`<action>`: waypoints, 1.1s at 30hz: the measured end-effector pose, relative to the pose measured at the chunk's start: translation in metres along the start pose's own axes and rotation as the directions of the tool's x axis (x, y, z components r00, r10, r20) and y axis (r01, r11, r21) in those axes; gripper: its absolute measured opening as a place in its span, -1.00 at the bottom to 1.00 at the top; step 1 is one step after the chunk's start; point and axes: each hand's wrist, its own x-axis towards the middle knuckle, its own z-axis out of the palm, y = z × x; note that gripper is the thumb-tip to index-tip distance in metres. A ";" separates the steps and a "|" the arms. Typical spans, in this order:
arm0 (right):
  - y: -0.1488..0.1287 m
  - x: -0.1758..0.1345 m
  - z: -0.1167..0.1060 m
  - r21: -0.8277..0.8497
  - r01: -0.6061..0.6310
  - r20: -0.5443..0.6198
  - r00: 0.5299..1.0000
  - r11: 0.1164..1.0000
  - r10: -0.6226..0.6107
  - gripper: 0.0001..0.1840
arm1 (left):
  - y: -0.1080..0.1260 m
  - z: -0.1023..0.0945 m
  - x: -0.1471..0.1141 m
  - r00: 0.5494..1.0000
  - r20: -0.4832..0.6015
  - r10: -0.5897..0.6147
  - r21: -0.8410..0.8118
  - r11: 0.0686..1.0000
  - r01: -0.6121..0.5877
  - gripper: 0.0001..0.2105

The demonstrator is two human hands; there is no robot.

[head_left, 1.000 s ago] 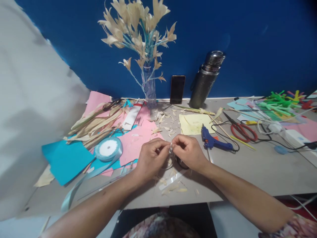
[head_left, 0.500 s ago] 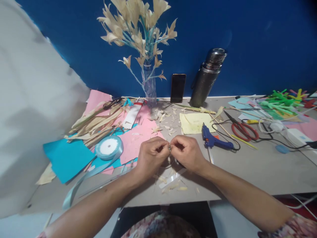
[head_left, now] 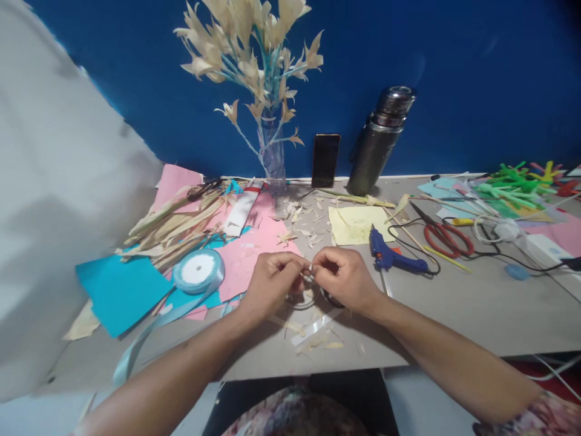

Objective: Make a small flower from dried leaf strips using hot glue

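My left hand (head_left: 272, 280) and my right hand (head_left: 347, 278) meet fingertip to fingertip low over the table. Both are closed in a pinch. Between the tips shows a tiny pale bit, too small to name. Just below the fingers a thin round loop (head_left: 303, 307) is partly visible; the hands cover the rest of it. Closest to my right hand lies a blue hot glue gun (head_left: 394, 259). On the left, a spool of light blue ribbon (head_left: 198, 270) rests with its loose end trailing toward the table edge.
Dried husks (head_left: 175, 224) lie over pink and blue paper at left. Behind stand a clear vase (head_left: 272, 154) of husk flowers, a phone (head_left: 325, 160) and a thermos (head_left: 381, 142). Red-handled scissors (head_left: 447, 237), cords and green pipe cleaners (head_left: 511, 191) lie at right. Husk scraps dot the table.
My left hand has turned and opened slightly away from the fingertips, so more of the loop beneath shows. My right hand stays nearly in place, still pinching.
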 end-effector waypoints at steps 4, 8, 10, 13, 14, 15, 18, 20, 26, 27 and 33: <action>0.001 0.000 0.000 -0.010 0.014 0.010 1.000 1.000 -0.014 -0.87 | -0.006 -0.002 0.001 0.976 0.031 0.215 0.223 0.950 -0.217 -0.83; 0.001 -0.001 0.001 0.007 0.009 0.011 1.000 1.000 -0.009 -0.87 | -0.014 -0.001 0.003 0.876 0.071 0.478 0.452 0.767 -0.455 -0.81; 0.000 -0.001 0.002 0.020 0.001 0.007 1.000 1.000 -0.001 -0.87 | -0.017 0.000 0.003 0.845 0.067 0.530 0.497 0.717 -0.489 -0.79; -0.001 -0.001 0.003 0.042 0.003 0.003 1.000 0.999 -0.003 -0.87 | -0.016 0.002 0.002 0.843 0.026 0.537 0.476 0.735 -0.483 -0.80; -0.001 0.000 0.003 0.048 0.003 0.001 1.000 0.999 -0.003 -0.87 | -0.014 0.002 0.002 0.858 0.007 0.514 0.442 0.768 -0.464 -0.80; -0.001 0.000 0.003 0.052 0.001 -0.002 1.000 0.999 0.000 -0.87 | -0.012 0.002 0.001 0.880 -0.018 0.475 0.395 0.812 -0.430 -0.80; -0.002 0.000 0.002 0.064 -0.031 -0.007 0.999 0.997 0.031 -0.87 | -0.006 0.002 0.002 0.969 -0.084 0.233 0.188 0.958 -0.215 -0.82; -0.002 0.000 0.001 0.086 -0.069 -0.005 0.998 0.994 0.070 -0.87 | -0.003 0.002 0.003 0.995 -0.087 0.051 0.058 0.997 -0.046 -0.81; -0.004 0.001 -0.001 0.168 -0.134 -0.004 0.991 0.977 0.137 -0.89 | 0.000 0.001 0.003 0.995 -0.051 -0.083 -0.080 0.994 0.079 -0.78; -0.004 0.001 -0.001 0.171 -0.139 0.000 0.990 0.975 0.141 -0.90 | 0.000 0.001 0.003 0.995 -0.050 -0.085 -0.084 0.993 0.080 -0.77; -0.004 0.002 -0.004 0.116 -0.150 0.023 0.989 0.982 0.148 -0.88 | -0.002 0.003 0.001 0.997 -0.068 -0.022 -0.012 1.000 0.022 -0.77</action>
